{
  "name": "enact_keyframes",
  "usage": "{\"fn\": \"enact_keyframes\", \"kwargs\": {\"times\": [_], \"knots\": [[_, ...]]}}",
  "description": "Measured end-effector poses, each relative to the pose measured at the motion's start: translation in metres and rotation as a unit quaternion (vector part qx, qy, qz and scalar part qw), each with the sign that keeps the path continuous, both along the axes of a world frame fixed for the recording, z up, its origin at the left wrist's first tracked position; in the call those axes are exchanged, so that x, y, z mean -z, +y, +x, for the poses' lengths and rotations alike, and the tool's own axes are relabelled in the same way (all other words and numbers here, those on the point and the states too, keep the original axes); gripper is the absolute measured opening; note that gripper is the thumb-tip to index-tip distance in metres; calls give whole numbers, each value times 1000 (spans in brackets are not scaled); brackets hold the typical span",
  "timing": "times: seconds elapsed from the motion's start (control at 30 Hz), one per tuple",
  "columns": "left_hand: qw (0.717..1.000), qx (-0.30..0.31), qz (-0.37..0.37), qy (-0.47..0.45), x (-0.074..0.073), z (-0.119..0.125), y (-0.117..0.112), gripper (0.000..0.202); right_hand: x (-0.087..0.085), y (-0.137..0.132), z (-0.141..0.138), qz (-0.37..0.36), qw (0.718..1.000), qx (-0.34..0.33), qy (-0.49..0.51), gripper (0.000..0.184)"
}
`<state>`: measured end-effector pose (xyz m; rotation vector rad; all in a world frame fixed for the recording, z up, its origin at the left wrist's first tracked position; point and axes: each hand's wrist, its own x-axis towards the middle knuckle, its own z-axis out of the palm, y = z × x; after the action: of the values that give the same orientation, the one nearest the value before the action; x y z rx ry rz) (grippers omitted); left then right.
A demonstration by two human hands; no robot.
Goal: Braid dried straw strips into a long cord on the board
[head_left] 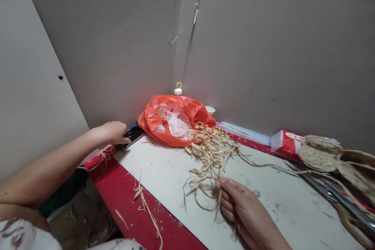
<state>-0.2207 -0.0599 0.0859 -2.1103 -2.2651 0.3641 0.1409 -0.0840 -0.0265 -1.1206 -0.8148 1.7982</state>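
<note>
My right hand point(238, 203) is closed in a pinch on the end of a braided cord of dry straw-coloured fibre point(224, 166). Loose strands hang about its fingertips. Over at the left, my left hand point(113, 132) reaches to a flat, glossy black object point(134, 134) that looks like a phone. Its fingers are bent loosely apart and seem to touch the near end, with nothing visibly gripped. A tangled pile of fibre strands point(209, 146) spills from an orange plastic bag point(164, 137) onto the white board point(164, 168).
Scissors point(345, 216), a red-and-white box point(285, 142) and coiled woven pieces point(318, 156) lie along the right. Stray fibre strips point(146, 205) lie on the red table surface point(117, 191). Behind the bag are a white-capped item point(178, 91) and grey walls point(263, 47).
</note>
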Motion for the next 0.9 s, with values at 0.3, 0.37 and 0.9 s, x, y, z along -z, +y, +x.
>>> {"fn": "enact_keyframes", "kwargs": {"times": [0.3,0.37,0.9], "knots": [[984,-46,-39,-169,41,-38,-50,20,4,1,2,-9,1000,4,-5,39],[967,-54,-47,-244,48,-38,-53,12,4,0,2,-9,1000,5,-3,39],[883,219,-124,-397,75,81,-105,11,-1,-1,0,2,1000,3,0,38]]}}
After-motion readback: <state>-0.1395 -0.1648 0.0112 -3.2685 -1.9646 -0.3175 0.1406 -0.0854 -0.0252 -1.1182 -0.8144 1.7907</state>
